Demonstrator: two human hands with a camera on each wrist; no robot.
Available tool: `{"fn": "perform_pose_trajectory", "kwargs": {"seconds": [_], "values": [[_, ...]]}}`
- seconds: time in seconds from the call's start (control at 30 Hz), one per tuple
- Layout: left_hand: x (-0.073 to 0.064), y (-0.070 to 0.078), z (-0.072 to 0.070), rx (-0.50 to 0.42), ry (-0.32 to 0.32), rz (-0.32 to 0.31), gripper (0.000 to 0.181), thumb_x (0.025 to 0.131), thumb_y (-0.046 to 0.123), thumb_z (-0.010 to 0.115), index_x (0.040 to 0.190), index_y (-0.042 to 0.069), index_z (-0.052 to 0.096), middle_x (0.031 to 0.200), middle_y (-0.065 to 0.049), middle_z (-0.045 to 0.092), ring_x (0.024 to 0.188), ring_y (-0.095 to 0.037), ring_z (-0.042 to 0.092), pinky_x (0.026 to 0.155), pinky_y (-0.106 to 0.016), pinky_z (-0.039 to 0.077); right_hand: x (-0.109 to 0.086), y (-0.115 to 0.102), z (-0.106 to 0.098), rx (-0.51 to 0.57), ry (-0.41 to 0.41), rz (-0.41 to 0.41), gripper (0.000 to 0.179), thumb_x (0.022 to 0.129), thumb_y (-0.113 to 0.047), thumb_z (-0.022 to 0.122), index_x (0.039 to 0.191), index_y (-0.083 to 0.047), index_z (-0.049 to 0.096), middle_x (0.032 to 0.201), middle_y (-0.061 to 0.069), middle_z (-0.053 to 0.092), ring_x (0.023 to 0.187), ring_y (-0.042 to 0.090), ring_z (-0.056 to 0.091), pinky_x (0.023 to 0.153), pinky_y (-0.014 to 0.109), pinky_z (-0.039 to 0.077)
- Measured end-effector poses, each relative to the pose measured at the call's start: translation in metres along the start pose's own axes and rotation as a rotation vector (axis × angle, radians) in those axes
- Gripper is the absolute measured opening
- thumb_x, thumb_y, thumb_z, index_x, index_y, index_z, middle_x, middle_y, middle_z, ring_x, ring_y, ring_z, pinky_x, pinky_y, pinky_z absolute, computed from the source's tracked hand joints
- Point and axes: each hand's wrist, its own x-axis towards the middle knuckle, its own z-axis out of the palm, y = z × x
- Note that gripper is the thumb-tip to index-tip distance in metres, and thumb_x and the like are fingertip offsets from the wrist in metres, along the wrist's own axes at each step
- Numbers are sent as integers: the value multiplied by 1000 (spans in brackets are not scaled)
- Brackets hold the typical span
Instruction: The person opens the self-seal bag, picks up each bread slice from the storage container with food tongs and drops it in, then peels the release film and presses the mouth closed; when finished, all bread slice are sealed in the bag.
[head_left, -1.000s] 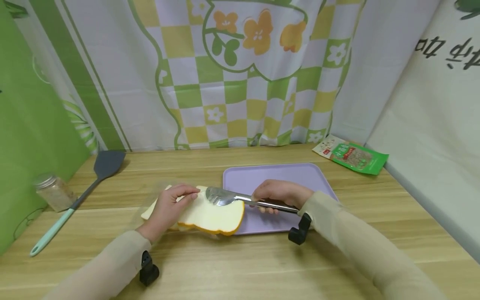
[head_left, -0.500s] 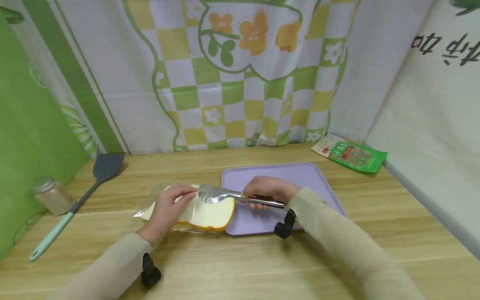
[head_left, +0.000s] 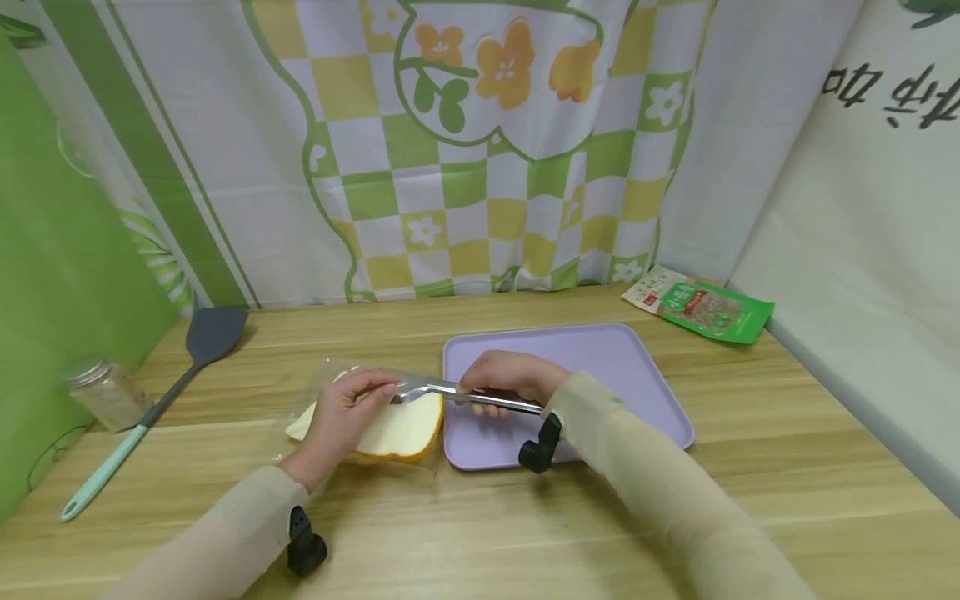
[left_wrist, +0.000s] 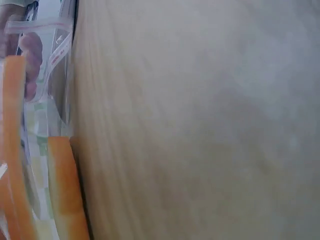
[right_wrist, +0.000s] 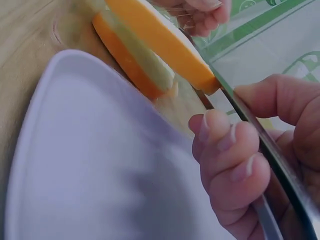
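Observation:
My right hand (head_left: 517, 375) grips metal tongs (head_left: 480, 397), whose tips clasp a crusted bread slice (head_left: 408, 425). A second bread slice (right_wrist: 130, 62) lies below it, close over the table, in the right wrist view. Left of the tray, a clear zip bag (left_wrist: 42, 24) surrounds much of the bread. With thumb and fingers, my left hand (head_left: 341, 421) pinches the bag's upper edge, beside the tongs' head. That hand covers part of the bread and of the tongs' tips in the head view.
A lilac tray (head_left: 630, 392) lies right of the bag, under my right hand. On the left are a spatula (head_left: 197, 354) and a lidded glass jar (head_left: 111, 396). A green food pouch (head_left: 705, 307) lies at the back right; a patterned curtain (head_left: 487, 192) hangs behind.
My right hand and the tongs have moved left, carrying the upper bread slice further into the bag and off the tray's edge. The left hand has kept its pinch nearly in place.

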Motion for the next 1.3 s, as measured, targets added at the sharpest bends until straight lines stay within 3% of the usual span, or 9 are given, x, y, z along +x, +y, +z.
{"fn": "perform_pose_trajectory", "kwargs": {"seconds": [0.27,0.43,0.67,1.03,1.17,1.3], "values": [[0,1,10,-133,57,-30,12,85,4,64,94,-3,69,93,-18,66,79,-4,63,71,-18,52,15,-7,13,12,12,20,20,88,-10,47,84,5,60,53,4,53,39,8,43,36,20,36],[1,0,12,-146,97,-47,11,85,3,65,93,-4,69,93,-18,67,78,0,60,70,-17,52,24,-12,19,15,14,30,19,90,-10,46,80,2,57,53,4,53,38,8,43,36,20,36],[-1,-3,10,-57,119,-7,12,85,11,65,92,3,72,93,-10,68,82,-2,56,69,-14,47,36,-17,27,27,-4,31,17,89,-11,48,84,3,56,52,4,53,37,8,43,36,20,37],[-3,-6,5,-62,137,-82,15,88,12,62,95,1,70,95,-12,68,79,-3,56,68,-15,48,48,-24,35,27,-32,4,22,93,-12,49,83,5,60,54,4,54,41,9,45,40,20,39],[-3,-8,3,-44,135,-101,15,88,13,62,95,1,70,94,-11,68,77,-4,55,66,-16,47,49,-23,37,28,-18,-1,22,94,-14,51,80,2,58,54,4,54,40,9,45,39,20,39],[-2,-9,1,-14,139,-105,14,88,13,63,94,3,71,93,-11,69,76,-3,55,65,-15,46,51,-21,38,26,2,-2,26,94,-17,53,85,7,58,55,6,56,40,9,46,38,20,39]]}}
